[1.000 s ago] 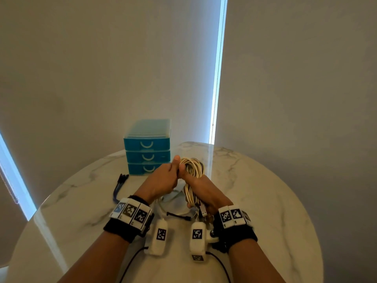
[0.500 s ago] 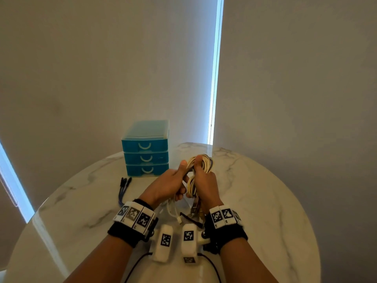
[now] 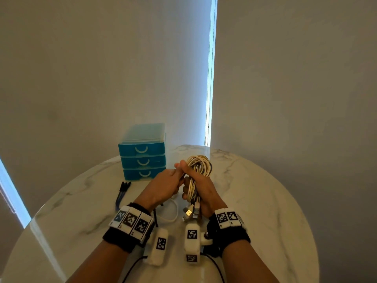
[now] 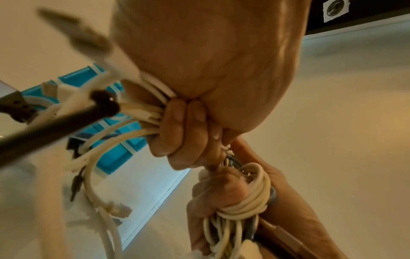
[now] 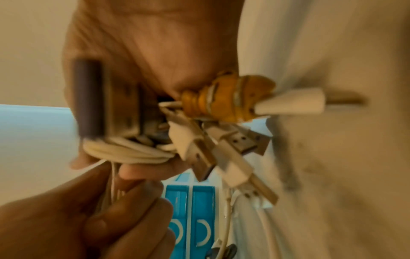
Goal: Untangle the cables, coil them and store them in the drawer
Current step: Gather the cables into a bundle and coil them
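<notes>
A bundle of cream-white cables (image 3: pixel 199 163) stands upright over the middle of the round table, its loops sticking out on top. My right hand (image 3: pixel 201 186) grips the bundle round its waist, and USB plugs (image 3: pixel 190 212) hang below that hand. My left hand (image 3: pixel 169 184) is pressed against it from the left, with its fingers (image 4: pixel 184 133) curled round loose white strands (image 4: pixel 124 138). In the right wrist view the plugs (image 5: pixel 199 154) and an orange cable ornament (image 5: pixel 228 99) fan out of my fist. The blue three-drawer unit (image 3: pixel 142 158) stands behind, all drawers closed.
A dark blue cable (image 3: pixel 122 193) lies on the marble table (image 3: pixel 255 201) left of my hands. A white cable loop (image 3: pixel 170 211) trails on the top beneath my left wrist. Walls and a window slit close off the back.
The bundle has swung from slanting to upright, and my right hand turned with it. Both hands drew closer together, and the left hand slid up against the bundle.
</notes>
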